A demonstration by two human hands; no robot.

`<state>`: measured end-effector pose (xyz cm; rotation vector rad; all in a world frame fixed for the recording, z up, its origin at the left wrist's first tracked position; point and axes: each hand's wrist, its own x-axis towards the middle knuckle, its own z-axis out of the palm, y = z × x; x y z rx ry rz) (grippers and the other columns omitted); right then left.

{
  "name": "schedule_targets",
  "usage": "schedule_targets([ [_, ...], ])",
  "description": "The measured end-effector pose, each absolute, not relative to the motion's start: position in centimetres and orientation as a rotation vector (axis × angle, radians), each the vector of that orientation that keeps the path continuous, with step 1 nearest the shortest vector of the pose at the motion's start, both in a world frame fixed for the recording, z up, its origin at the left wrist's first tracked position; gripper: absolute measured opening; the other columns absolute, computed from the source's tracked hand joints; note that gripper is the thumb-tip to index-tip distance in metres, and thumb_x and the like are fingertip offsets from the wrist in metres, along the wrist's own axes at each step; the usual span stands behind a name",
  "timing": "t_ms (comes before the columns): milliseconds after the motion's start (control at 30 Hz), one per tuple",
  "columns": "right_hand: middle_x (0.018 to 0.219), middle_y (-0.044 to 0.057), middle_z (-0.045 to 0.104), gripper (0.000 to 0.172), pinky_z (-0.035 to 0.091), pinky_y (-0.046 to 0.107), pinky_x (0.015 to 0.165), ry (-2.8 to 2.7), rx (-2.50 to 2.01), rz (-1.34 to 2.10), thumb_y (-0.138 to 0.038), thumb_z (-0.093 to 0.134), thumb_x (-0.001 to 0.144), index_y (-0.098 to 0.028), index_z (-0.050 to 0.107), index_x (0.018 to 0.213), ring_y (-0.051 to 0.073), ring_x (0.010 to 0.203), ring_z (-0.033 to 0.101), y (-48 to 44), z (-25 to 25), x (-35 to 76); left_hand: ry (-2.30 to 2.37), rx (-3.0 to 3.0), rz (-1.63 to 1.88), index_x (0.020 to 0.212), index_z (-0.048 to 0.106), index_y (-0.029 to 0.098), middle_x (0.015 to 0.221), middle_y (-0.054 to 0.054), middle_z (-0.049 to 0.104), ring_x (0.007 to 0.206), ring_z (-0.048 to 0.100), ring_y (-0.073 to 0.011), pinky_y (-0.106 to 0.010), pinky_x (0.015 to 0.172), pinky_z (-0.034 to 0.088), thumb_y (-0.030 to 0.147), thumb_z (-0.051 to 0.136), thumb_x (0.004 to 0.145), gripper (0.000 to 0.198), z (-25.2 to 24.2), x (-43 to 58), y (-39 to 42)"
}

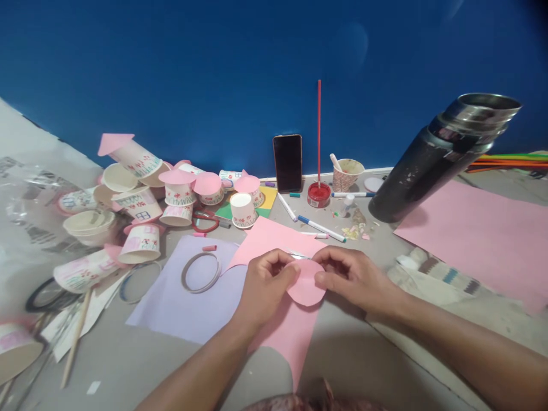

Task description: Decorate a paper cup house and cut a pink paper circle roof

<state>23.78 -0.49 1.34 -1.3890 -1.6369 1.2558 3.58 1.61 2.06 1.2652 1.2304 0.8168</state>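
Note:
Between my two hands is a pink paper circle [306, 288], held up over the table. My left hand [270, 282] pinches its left edge, thumb in front and fingers behind. On the other side my right hand [345, 277] grips the right edge in the same way. A thin shiny strip shows behind the top of the circle, too small to name. Below the hands lies a pink paper sheet [285, 331] with curved cut-outs, and a lilac sheet [184, 308] lies to its left with a tape ring [201, 273] on it.
Decorated paper cups [141, 242] with pink paper tops crowd the left. Scissors [205, 221], markers [321, 228], a phone [287, 162] and a red tub [319, 195] with an upright stick stand behind. A black flask [428, 165] and pink paper [479, 234] are at right.

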Motion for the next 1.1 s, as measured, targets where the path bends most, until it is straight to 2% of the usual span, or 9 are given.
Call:
schedule_targets([
  [67, 0.065, -0.003, 0.056, 0.021, 0.032, 0.026, 0.055, -1.621, -1.432, 1.238, -0.039, 0.073, 0.083, -0.018, 0.073, 0.089, 0.012, 0.059, 0.044, -0.46, 1.17, 23.46, 1.242, 1.235, 0.811, 0.066, 0.062, 0.018, 0.064, 0.003, 0.056, 0.064, 0.047, -0.0124, -0.025, 0.062, 0.037, 0.029, 0.071, 0.076, 0.018, 2.04, 3.66, 1.49],
  [233, 0.067, -0.001, 0.06, 0.019, 0.033, 0.026, 0.055, -1.544, -1.466, 1.206, -0.035, 0.065, 0.083, -0.018, 0.067, 0.075, 0.013, 0.061, 0.047, -0.45, 0.97, 22.88, 1.212, 1.209, 0.805, 0.064, 0.061, 0.017, 0.064, 0.003, 0.055, 0.065, 0.046, -0.0121, -0.025, 0.063, 0.037, 0.028, 0.071, 0.075, 0.018, 2.19, 4.05, 1.08],
  [400, 0.062, -0.002, 0.055, 0.022, 0.03, 0.025, 0.053, -1.546, -1.482, 1.221, -0.037, 0.063, 0.082, -0.018, 0.064, 0.07, 0.012, 0.058, 0.043, -0.44, 1.14, 23.01, 1.188, 1.197, 0.749, 0.074, 0.066, 0.017, 0.073, 0.0, 0.061, 0.068, 0.049, -0.0138, -0.026, 0.064, 0.039, 0.03, 0.074, 0.074, 0.015, 2.05, 4.11, 1.14],
  [733, 0.057, -0.005, 0.046, 0.019, 0.025, 0.024, 0.05, -1.527, -1.441, 1.305, -0.036, 0.066, 0.081, -0.019, 0.064, 0.072, 0.01, 0.054, 0.037, -0.53, 0.86, 23.05, 1.224, 1.207, 0.742, 0.065, 0.065, 0.018, 0.063, 0.002, 0.056, 0.063, 0.045, -0.0128, -0.026, 0.06, 0.037, 0.033, 0.077, 0.073, 0.021, 2.22, 3.83, 1.37],
  [933, 0.056, -0.006, 0.044, 0.018, 0.024, 0.024, 0.05, -1.49, -1.429, 1.357, -0.035, 0.066, 0.079, -0.019, 0.063, 0.071, 0.01, 0.054, 0.035, -0.49, 1.0, 23.06, 1.255, 1.192, 0.729, 0.066, 0.066, 0.017, 0.066, 0.001, 0.058, 0.065, 0.047, -0.0133, -0.026, 0.063, 0.038, 0.035, 0.077, 0.072, 0.022, 2.22, 3.92, 1.36],
  [1100, 0.056, -0.006, 0.045, 0.017, 0.025, 0.024, 0.05, -1.481, -1.422, 1.367, -0.034, 0.066, 0.079, -0.019, 0.063, 0.071, 0.01, 0.054, 0.035, -0.43, 0.91, 23.17, 1.253, 1.233, 0.739, 0.063, 0.063, 0.017, 0.064, 0.002, 0.053, 0.066, 0.043, -0.0128, -0.026, 0.064, 0.036, 0.035, 0.075, 0.074, 0.024, 2.07, 3.81, 1.38],
])
